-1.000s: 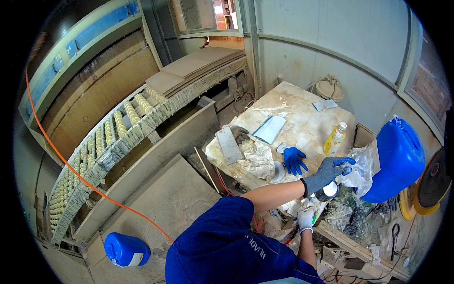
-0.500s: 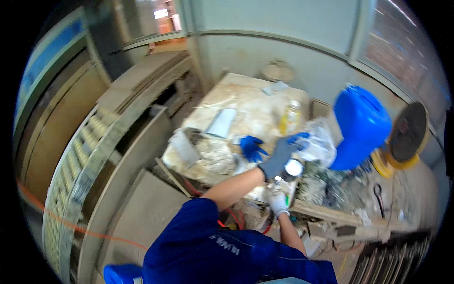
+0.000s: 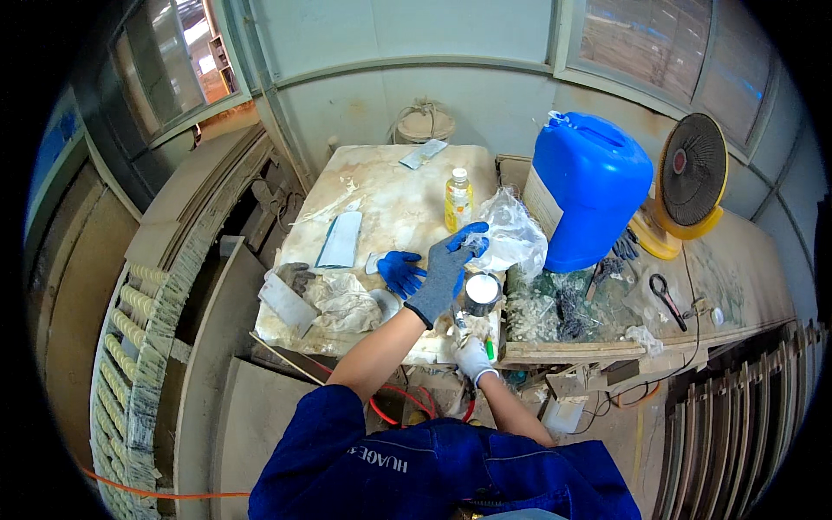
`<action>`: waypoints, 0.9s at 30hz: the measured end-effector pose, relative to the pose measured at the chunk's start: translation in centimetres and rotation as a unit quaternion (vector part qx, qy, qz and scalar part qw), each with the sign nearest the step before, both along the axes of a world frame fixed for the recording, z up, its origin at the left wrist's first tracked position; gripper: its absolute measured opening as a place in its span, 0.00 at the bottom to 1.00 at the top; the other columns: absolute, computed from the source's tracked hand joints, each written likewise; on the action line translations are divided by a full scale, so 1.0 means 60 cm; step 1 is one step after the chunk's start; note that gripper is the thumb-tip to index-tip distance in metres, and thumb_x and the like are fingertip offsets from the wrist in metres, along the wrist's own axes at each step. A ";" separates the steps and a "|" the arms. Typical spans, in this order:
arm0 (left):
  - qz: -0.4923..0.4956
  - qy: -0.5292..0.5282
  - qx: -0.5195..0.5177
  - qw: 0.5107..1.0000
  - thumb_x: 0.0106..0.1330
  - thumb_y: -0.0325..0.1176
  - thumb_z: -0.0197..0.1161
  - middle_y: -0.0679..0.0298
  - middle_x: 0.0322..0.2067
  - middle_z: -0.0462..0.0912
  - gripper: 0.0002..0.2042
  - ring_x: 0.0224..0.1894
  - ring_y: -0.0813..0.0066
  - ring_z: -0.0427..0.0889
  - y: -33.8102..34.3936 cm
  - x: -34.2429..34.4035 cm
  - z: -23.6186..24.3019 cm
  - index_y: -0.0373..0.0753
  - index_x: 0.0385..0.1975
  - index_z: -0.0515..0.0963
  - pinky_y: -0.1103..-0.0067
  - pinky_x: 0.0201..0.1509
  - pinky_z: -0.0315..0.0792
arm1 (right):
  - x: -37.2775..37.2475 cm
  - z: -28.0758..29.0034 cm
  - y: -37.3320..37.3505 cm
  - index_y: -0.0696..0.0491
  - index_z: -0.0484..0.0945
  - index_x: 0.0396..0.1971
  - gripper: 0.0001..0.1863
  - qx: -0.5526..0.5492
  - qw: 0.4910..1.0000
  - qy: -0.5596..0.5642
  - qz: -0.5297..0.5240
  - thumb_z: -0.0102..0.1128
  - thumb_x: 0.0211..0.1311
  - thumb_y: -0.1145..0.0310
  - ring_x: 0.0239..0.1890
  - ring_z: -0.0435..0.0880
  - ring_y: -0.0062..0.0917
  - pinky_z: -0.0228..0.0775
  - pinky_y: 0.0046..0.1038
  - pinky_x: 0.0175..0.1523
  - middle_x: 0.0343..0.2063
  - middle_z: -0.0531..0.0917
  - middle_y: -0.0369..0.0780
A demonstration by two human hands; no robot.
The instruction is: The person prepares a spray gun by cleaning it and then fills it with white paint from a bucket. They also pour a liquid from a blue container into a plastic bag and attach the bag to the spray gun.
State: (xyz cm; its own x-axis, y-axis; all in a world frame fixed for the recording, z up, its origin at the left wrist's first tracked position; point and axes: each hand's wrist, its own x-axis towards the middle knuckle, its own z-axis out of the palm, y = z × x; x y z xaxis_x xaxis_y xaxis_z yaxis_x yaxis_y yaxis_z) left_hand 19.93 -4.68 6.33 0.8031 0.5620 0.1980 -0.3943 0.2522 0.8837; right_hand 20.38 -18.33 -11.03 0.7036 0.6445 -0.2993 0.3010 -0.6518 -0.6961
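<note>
My left hand [image 3: 444,270], in a grey and blue glove, reaches over the table, its fingers bent around a bit of a clear plastic bag [image 3: 513,232]. A yellow-labelled bottle [image 3: 459,201] stands just beyond those fingers. Low at the table's front edge, my right hand [image 3: 474,359], white-gloved, is closed on a silver metal tool [image 3: 460,322] that looks like a spray gun; a red hose [image 3: 471,407] runs below it. Right by the tool is a dark cup [image 3: 482,293] with a white top or contents; whether they are joined I cannot tell. A blue glove [image 3: 401,273] lies left of my wrist.
A large blue jerrycan [image 3: 589,191] and a yellow-based fan [image 3: 691,178] stand at the right. Crumpled plastic [image 3: 555,316] and black-handled scissors [image 3: 667,301] lie on the bench. Rags [image 3: 347,302] and a pale blue sheet [image 3: 341,239] sit on the left. Metal slats [image 3: 737,416] fill the lower right.
The view has swung to the right and steadied. My left hand stays at the plastic bag, its fingers now more bent; my right hand still holds the metal tool.
</note>
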 end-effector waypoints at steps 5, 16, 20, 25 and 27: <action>0.000 -0.027 -0.046 0.999 0.64 0.26 0.57 0.61 0.50 0.77 0.19 0.51 0.75 0.75 0.025 0.010 -0.055 0.31 0.56 0.70 0.80 0.58 0.69 | 0.001 -0.006 0.001 0.62 0.79 0.38 0.23 -0.016 1.000 0.000 0.011 0.56 0.53 0.56 0.45 0.80 0.48 0.71 0.39 0.51 0.39 0.80 0.58; -0.008 -0.057 -0.155 0.986 0.64 0.24 0.57 0.62 0.51 0.76 0.19 0.51 0.75 0.76 0.033 0.012 -0.131 0.33 0.56 0.70 0.81 0.56 0.70 | 0.000 0.007 0.003 0.61 0.79 0.38 0.22 -0.022 1.000 0.006 -0.002 0.57 0.53 0.57 0.46 0.79 0.47 0.71 0.38 0.52 0.39 0.80 0.58; -0.026 -0.063 -0.218 0.974 0.64 0.24 0.56 0.61 0.52 0.75 0.20 0.52 0.72 0.76 0.031 0.009 -0.153 0.33 0.57 0.68 0.78 0.58 0.70 | 0.003 0.003 0.000 0.62 0.79 0.38 0.22 -0.017 1.000 0.004 -0.001 0.57 0.53 0.56 0.46 0.79 0.47 0.71 0.38 0.52 0.39 0.80 0.58; 0.000 -0.083 -0.236 0.968 0.64 0.24 0.56 0.60 0.52 0.75 0.20 0.53 0.70 0.75 0.032 0.012 -0.172 0.33 0.57 0.68 0.77 0.59 0.69 | 0.004 -0.007 0.002 0.64 0.78 0.37 0.24 -0.018 1.000 -0.004 -0.002 0.60 0.52 0.54 0.44 0.80 0.48 0.72 0.39 0.49 0.36 0.80 0.59; 0.010 -0.064 -0.221 0.973 0.64 0.24 0.56 0.60 0.53 0.75 0.20 0.53 0.71 0.75 0.036 0.014 -0.181 0.33 0.57 0.69 0.77 0.59 0.69 | 0.003 -0.003 0.003 0.63 0.78 0.37 0.24 -0.024 1.000 -0.005 0.001 0.60 0.52 0.54 0.44 0.80 0.47 0.72 0.39 0.50 0.37 0.80 0.58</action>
